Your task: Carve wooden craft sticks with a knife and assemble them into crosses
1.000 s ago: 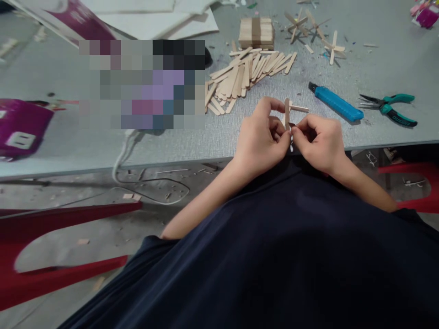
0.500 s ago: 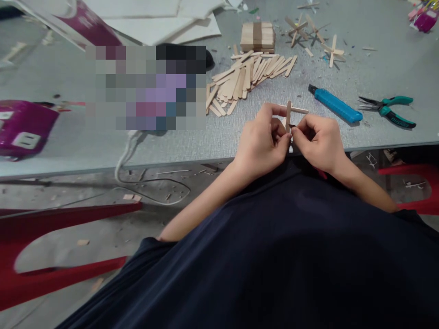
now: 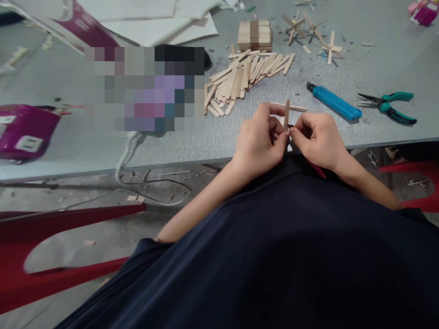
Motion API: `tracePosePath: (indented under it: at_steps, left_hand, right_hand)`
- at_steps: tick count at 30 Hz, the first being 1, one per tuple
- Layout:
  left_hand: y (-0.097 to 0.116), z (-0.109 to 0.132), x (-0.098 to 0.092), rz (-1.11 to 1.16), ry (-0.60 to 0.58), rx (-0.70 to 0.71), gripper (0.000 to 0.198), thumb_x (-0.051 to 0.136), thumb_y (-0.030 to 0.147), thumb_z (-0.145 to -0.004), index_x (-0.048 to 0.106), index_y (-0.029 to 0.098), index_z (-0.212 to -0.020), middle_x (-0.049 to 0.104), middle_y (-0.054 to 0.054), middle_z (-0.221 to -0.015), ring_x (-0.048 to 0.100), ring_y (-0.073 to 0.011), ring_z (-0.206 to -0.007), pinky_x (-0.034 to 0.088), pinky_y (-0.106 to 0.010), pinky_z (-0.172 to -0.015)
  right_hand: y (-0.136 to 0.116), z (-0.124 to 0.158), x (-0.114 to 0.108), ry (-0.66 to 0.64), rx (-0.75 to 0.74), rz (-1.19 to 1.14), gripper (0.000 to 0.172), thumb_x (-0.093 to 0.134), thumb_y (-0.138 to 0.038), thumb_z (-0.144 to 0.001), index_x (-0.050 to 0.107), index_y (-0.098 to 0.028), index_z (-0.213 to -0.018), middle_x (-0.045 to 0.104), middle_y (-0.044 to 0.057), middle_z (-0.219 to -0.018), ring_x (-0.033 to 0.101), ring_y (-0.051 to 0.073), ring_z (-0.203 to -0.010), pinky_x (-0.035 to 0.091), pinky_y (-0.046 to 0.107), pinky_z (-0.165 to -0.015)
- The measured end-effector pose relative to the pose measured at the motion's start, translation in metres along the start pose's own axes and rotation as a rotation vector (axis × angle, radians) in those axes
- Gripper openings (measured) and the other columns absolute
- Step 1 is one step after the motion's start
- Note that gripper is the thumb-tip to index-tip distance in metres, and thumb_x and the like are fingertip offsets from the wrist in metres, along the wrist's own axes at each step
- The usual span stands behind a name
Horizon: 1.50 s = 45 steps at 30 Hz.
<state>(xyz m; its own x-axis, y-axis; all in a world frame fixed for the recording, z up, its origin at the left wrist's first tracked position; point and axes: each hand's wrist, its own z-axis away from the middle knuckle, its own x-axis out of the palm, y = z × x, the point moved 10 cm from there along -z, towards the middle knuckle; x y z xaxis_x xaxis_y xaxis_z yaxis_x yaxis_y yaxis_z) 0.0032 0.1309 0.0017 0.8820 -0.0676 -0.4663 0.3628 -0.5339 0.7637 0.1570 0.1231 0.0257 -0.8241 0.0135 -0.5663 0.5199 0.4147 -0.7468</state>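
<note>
— What's the biggest thing there?
— A grey table (image 3: 377, 59), with a red chair (image 3: 68, 219) below its near edge, at eight o'clock from the hands. A purple box (image 3: 24, 130) sits on the table at nine o'clock, well apart from them.
— And the wood?
— A loose pile of flat sticks (image 3: 240, 75) lies at eleven o'clock, with a banded bundle (image 3: 254, 35) just past it at twelve.
— The hands?
— Both are over the table's near edge, almost touching. The left hand (image 3: 262, 144) is curled, thumb and forefinger pinching the stick cross (image 3: 287, 112). The right hand (image 3: 317, 139) is curled too, its fingertips pinched on the cross's lower part.
— Tools?
— A blue knife (image 3: 334, 101) lies at two o'clock, near the right hand. Green-handled pliers (image 3: 389, 106) lie beyond it, toward three o'clock.
— Where exactly is the stick cross?
— Between the two hands, held above the table. One stick stands upright, and the other lies across it, pointing toward three o'clock.
</note>
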Motion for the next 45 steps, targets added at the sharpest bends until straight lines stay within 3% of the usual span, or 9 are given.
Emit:
tracePosePath:
  at_steps: [21, 29, 45]
  left_hand:
    - [-0.0036, 0.0006, -0.0008, 0.059, 0.041, -0.077, 0.048, 0.087, 0.019, -0.092, 0.066, 0.027, -0.134, 0.077, 0.007, -0.078, 0.071, -0.0146, -0.064, 0.052, -0.031, -0.062]
    - [-0.0055, 0.0007, 0.0008, 0.075, 0.046, -0.078, 0.048, 0.085, 0.017, -0.091, 0.065, 0.027, -0.133, 0.073, 0.008, -0.076, 0.069, -0.0145, -0.062, 0.052, -0.031, -0.063]
    - [-0.0059, 0.0006, 0.0001, 0.092, 0.052, -0.086, 0.047, 0.083, 0.015, -0.090, 0.066, 0.028, -0.132, 0.072, 0.007, -0.078, 0.070, -0.0147, -0.066, 0.053, -0.030, -0.064]
  right_hand:
    - [-0.0014, -0.0008, 0.0008, -0.075, -0.028, 0.062, 0.034, 0.078, -0.021, -0.100, 0.055, -0.028, -0.076, 0.063, -0.001, -0.070, 0.054, 0.020, -0.068, 0.041, 0.042, -0.068]
    - [-0.0062, -0.0005, 0.0057, -0.138, -0.034, 0.129, 0.047, 0.076, -0.020, -0.102, 0.046, -0.028, -0.067, 0.045, -0.003, -0.059, 0.042, 0.019, -0.063, 0.031, 0.043, -0.068]
    - [-0.0069, 0.0006, 0.0086, -0.183, -0.027, 0.150, 0.043, 0.074, -0.025, -0.104, 0.051, -0.028, -0.068, 0.049, -0.001, -0.058, 0.041, 0.019, -0.061, 0.031, 0.044, -0.068]
